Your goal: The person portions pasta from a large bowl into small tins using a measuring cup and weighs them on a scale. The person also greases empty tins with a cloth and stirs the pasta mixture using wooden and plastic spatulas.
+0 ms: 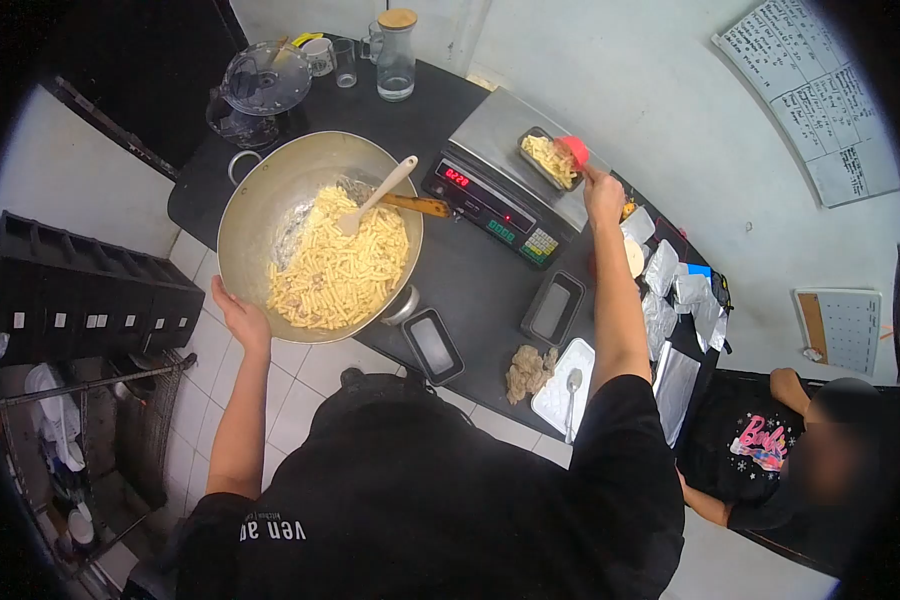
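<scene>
A large metal pot (pixel 245 215) holds yellow pasta (pixel 340 270), with a pale spatula (pixel 385 190) and a wooden-handled utensil (pixel 415 204) resting in it. My left hand (pixel 242 318) is at the pot's lower left rim, its fingers partly hidden behind the wall. Over at the digital scale (pixel 490 205), my right hand (pixel 604 197) grips a red scoop (pixel 573 151) above a small black tray (pixel 545 178) on the platform. That tray contains pasta. The scale's red display is lit.
Two black trays (pixel 553 308) (pixel 433 346), a crumpled cloth (pixel 530 373) and a white tray (pixel 562 400) with a spoon lie nearer me. Foil packs (pixel 660 268) are at right, a glass bottle (pixel 395 70) at the back. Another person (pixel 770 450) is at far right.
</scene>
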`<action>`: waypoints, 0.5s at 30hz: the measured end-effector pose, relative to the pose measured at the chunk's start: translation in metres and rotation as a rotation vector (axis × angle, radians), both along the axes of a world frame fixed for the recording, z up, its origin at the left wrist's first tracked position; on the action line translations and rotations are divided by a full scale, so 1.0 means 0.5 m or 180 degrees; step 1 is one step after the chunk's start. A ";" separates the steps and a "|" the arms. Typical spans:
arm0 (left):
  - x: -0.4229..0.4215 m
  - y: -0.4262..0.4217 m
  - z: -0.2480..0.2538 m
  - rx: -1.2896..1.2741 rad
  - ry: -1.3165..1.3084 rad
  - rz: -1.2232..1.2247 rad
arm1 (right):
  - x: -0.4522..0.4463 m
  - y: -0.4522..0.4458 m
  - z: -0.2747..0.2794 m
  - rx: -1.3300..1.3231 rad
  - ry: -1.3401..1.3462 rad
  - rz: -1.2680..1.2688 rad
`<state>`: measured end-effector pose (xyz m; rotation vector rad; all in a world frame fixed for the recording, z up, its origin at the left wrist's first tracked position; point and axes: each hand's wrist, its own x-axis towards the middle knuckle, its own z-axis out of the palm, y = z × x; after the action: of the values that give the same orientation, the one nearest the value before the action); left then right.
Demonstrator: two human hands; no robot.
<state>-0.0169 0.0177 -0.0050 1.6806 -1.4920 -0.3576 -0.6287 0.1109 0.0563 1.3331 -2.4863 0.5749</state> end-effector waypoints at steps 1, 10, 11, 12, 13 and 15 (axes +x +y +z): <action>-0.004 0.003 0.005 0.0002 0.0019 -0.0004 | 0.000 -0.001 -0.004 -0.0004 -0.0005 0.0008; 0.001 0.001 0.001 0.0017 -0.0054 0.0039 | -0.027 0.039 -0.005 -0.0017 0.0215 0.0000; 0.001 0.000 -0.001 -0.0060 -0.0094 0.0021 | -0.027 0.043 -0.004 -0.0060 0.0257 -0.0016; 0.002 -0.001 -0.001 -0.0056 -0.0095 0.0021 | -0.027 0.046 -0.003 -0.0102 0.0298 -0.0035; 0.003 -0.002 -0.002 -0.0042 -0.0090 0.0018 | -0.026 0.046 -0.005 -0.0097 0.0299 -0.0037; 0.001 -0.001 0.000 -0.0022 -0.0079 0.0012 | -0.017 0.042 -0.002 -0.0043 0.0349 0.0005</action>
<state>-0.0164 0.0173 -0.0052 1.6879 -1.5064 -0.3303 -0.6369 0.1319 0.0555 1.3247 -2.3898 0.5041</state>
